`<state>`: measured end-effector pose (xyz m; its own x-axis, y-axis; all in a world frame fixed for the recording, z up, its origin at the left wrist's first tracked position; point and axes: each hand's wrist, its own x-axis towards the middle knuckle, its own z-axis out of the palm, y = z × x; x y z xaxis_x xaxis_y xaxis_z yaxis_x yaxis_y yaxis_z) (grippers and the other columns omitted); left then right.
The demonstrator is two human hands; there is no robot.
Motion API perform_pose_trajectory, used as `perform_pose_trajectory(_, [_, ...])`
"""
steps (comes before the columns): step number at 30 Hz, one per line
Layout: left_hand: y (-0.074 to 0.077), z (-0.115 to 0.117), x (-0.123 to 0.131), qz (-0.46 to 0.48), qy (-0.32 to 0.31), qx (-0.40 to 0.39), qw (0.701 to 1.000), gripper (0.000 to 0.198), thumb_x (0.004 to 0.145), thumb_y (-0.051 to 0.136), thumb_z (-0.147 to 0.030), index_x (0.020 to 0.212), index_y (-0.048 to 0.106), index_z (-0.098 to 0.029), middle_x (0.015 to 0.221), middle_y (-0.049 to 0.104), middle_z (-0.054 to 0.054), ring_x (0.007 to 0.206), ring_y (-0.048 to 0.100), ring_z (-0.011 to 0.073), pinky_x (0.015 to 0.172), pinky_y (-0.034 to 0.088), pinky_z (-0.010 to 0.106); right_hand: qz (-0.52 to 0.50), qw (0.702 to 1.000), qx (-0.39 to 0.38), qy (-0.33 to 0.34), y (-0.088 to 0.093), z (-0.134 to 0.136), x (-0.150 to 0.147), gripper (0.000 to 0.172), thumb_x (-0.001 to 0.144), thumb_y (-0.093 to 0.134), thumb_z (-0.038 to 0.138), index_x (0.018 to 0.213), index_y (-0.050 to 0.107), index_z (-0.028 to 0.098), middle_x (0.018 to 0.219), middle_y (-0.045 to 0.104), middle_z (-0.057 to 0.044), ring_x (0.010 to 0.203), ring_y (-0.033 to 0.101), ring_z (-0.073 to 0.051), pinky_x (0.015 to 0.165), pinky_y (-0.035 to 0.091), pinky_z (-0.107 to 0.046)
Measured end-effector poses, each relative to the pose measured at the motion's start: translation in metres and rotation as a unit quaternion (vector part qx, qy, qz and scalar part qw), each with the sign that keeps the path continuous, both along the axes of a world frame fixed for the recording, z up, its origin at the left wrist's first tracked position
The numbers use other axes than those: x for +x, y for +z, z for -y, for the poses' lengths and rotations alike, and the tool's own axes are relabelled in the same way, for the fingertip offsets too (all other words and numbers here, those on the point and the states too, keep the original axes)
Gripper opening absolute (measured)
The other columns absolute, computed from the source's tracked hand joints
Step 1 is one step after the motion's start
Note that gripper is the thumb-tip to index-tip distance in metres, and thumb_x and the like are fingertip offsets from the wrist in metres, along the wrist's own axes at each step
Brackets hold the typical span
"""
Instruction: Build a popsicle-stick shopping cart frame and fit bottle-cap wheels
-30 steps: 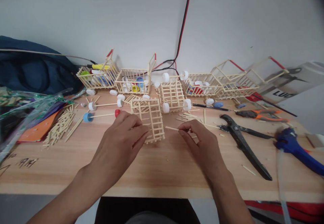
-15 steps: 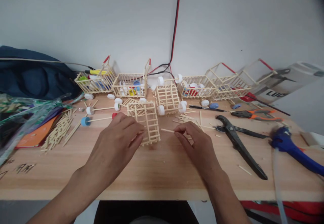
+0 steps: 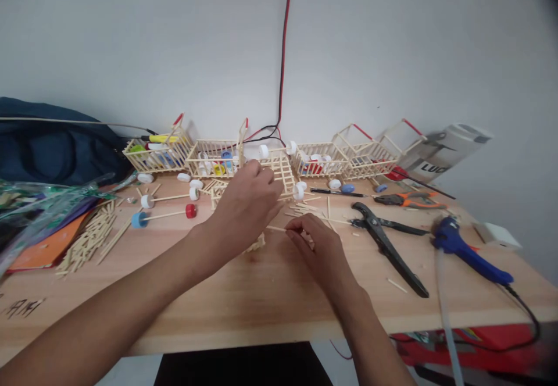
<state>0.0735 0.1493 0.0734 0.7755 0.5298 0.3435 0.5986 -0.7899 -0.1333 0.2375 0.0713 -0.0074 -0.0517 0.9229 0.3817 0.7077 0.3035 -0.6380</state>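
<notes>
The right hand (image 3: pixel 320 247) pinches a stick (image 3: pixel 276 228), which points left from its fingertips. The left hand (image 3: pixel 249 201) blocks most of the frame (image 3: pixel 256 244) just left; I can't tell its grip.

Person, one: left hand (image 3: pixel 246 200) and right hand (image 3: pixel 314 240), both bare; two forearms (image 3: pixel 143 299), likewise bare; one plain black garment (image 3: pixel 244 368), covering the lap, partly visible at lower edge.
</notes>
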Motion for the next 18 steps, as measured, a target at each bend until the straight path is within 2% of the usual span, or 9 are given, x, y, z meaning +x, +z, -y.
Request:
perform_pose_trajectory(3, [-0.008, -0.003, 0.009, -0.024, 0.014, -0.001, 1.0, 0.018, 0.086, 0.058, -0.026, 0.078, 0.067, -0.013, 0.081, 0.064, 0.012, 0.086, 0.052, 0.0277, 0.079, 0.041, 0.044, -0.008, 1.0, 0.005, 0.002, -0.002, 0.0, 0.0, 0.01, 0.089, 0.051, 0.018, 0.084, 0.059, 0.021, 0.083, 0.063, -0.004, 0.083, 0.058, -0.018, 0.074, 0.044, -0.031])
perform_pose_trajectory(8, [-0.022, -0.011, 0.011, -0.025, 0.016, 0.023, 0.999, 0.015, 0.081, 0.054, -0.01, 0.072, 0.065, -0.014, 0.077, 0.063, 0.012, 0.084, 0.052, 0.0272, 0.076, 0.041, 0.042, -0.013, 1.0, 0.002, 0.007, -0.005, -0.001, 0.001, 0.009, 0.089, 0.052, 0.017, 0.086, 0.06, 0.021, 0.085, 0.062, -0.004, 0.084, 0.057, -0.018, 0.075, 0.044, -0.03])
perform_pose_trajectory(18, [-0.025, -0.013, 0.012, -0.008, 0.023, 0.035, 0.999, 0.019, 0.08, 0.049, -0.006, 0.071, 0.062, -0.015, 0.075, 0.063, 0.011, 0.08, 0.053, 0.0263, 0.074, 0.042, 0.042, -0.02, 1.0, 0.006, 0.012, -0.003, 0.001, 0.0, 0.01, 0.089, 0.052, 0.016, 0.086, 0.059, 0.021, 0.085, 0.062, -0.003, 0.084, 0.058, -0.018, 0.074, 0.044, -0.029])
